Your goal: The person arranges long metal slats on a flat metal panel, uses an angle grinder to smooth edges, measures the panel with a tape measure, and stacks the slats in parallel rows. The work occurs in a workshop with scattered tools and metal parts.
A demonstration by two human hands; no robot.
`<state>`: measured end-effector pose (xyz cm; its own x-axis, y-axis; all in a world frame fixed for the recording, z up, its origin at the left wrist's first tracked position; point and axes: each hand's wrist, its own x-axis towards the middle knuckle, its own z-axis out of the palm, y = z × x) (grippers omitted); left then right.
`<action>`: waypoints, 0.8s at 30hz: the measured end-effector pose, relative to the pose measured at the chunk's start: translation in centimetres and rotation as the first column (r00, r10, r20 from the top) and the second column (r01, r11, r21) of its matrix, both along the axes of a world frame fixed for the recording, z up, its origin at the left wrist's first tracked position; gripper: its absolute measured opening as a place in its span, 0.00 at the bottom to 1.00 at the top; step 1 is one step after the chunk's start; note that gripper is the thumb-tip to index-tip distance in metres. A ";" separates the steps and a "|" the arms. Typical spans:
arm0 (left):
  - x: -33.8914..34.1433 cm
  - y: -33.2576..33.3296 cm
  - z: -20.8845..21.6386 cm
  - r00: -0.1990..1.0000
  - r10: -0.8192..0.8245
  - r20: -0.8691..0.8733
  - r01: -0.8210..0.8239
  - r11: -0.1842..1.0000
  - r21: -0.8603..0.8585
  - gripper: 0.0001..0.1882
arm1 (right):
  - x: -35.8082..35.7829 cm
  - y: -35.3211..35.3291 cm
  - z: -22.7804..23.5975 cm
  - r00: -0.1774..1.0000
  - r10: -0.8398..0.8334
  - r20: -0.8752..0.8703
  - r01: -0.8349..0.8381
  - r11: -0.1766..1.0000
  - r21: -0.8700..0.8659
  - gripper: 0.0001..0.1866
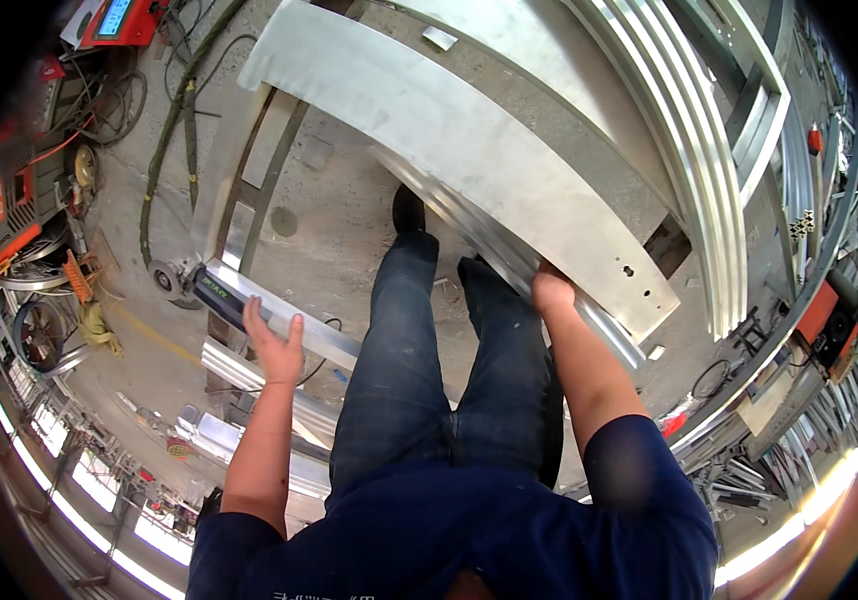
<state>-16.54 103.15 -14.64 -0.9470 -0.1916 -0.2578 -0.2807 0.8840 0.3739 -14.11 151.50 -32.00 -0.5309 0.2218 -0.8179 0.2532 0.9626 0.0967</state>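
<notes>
Your left hand [275, 345], fingers spread, is at the angle grinder [220, 296], 9 o'clock. Your right hand [553, 290] meets the curved metal panel [449, 130], 1 o'clock; its fingers are hidden, grip indeterminate. Apparent step: tool handling; lifting calls for closed left fingers.

Around the legs [404, 340], a grinder [219, 294] is lying at nine o'clock, a panel [479, 150] is spanning eleven to three, metal profiles [684, 170] are resting beyond it at two.

An angle grinder [219, 294], curved metal strips [697, 180] and concrete floor [334, 205] mark a metal workshop.
</notes>
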 end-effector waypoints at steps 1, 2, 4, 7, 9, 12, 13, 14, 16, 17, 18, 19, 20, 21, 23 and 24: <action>-0.1 0.7 0.1 0.999 -0.006 0.033 0.006 1.000 0.006 0.40 | -0.1 0.7 -1.5 0.998 -0.042 -0.049 0.042 0.999 -0.006 0.27; -0.3 1.3 0.1 0.998 -0.013 0.066 0.013 1.000 0.012 0.39 | 0.2 0.9 -2.8 0.992 -0.086 -0.098 0.085 0.996 -0.013 0.26; -1.0 2.2 -0.2 0.991 -0.037 0.127 0.033 0.999 0.029 0.38 | 0.3 0.2 -3.9 0.977 -0.147 -0.155 0.148 0.989 -0.001 0.25; -1.5 3.5 -0.6 0.978 -0.081 0.195 0.071 0.996 0.056 0.33 | 1.8 -0.9 -2.8 0.989 -0.100 -0.107 0.098 0.995 -0.018 0.24; -2.1 4.6 -1.2 0.933 -0.016 0.359 -0.038 0.989 0.142 0.32 | -0.4 -2.1 2.9 0.996 -0.077 -0.034 0.075 0.995 -0.066 0.23; -1.1 5.0 -5.4 0.888 0.048 0.457 -0.197 0.938 0.285 0.31 | -1.5 -1.8 9.3 0.976 -0.135 0.173 0.158 0.979 -0.129 0.19; -1.6 6.2 -6.6 0.848 0.106 0.520 -0.321 0.883 0.344 0.31 | 0.1 -1.3 10.5 0.985 -0.120 0.122 0.136 0.981 -0.136 0.19; -2.6 7.9 -7.0 0.777 0.168 0.607 -0.486 0.773 0.408 0.35 | 1.9 -0.4 11.7 0.992 -0.105 0.068 0.114 0.983 -0.141 0.19; -4.7 11.2 -6.8 0.575 0.235 0.784 -0.754 0.525 0.395 0.45 | 3.3 0.8 17.2 0.996 -0.089 0.005 0.088 0.973 -0.212 0.24; -5.8 13.0 -6.0 0.452 0.234 0.861 -0.847 0.415 0.331 0.51 | 4.9 1.4 19.3 0.988 -0.102 -0.116 0.071 0.967 -0.244 0.27; -7.1 15.0 -4.1 0.377 0.220 0.900 -0.909 0.276 0.313 0.57 | 6.5 1.9 21.1 0.964 -0.123 -0.237 0.053 0.958 -0.281 0.29; -5.9 15.3 -5.4 0.265 0.226 0.937 -0.964 0.080 0.253 0.59 | 7.3 2.2 23.1 0.956 -0.121 -0.266 0.040 0.956 -0.291 0.30; -6.2 16.3 -4.5 0.234 0.180 0.955 -0.964 -0.087 0.253 0.51 | 8.1 2.5 24.8 0.947 -0.128 -0.294 0.036 0.953 -0.300 0.32; -6.6 17.8 -2.9 0.251 0.246 0.936 -0.955 -0.094 0.281 0.44 | 8.6 2.5 26.1 0.946 -0.102 -0.309 0.014 0.961 -0.276 0.33; -6.4 18.8 -0.4 0.345 0.275 0.897 -0.907 -0.147 0.394 0.31 | 10.2 2.7 26.9 0.946 -0.099 -0.310 0.028 0.974 -0.225 0.33; -6.2 18.8 0.2 0.428 0.245 0.870 -0.856 -0.197 0.477 0.26 | 10.2 2.4 27.2 0.941 -0.133 -0.311 0.064 0.973 -0.223 0.33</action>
<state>-22.71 122.00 -14.43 -0.3159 0.0509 -0.9474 -0.7694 -0.5981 0.2244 -3.87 153.94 -4.80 -0.7571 0.1317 -0.6399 0.3324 0.9209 -0.2037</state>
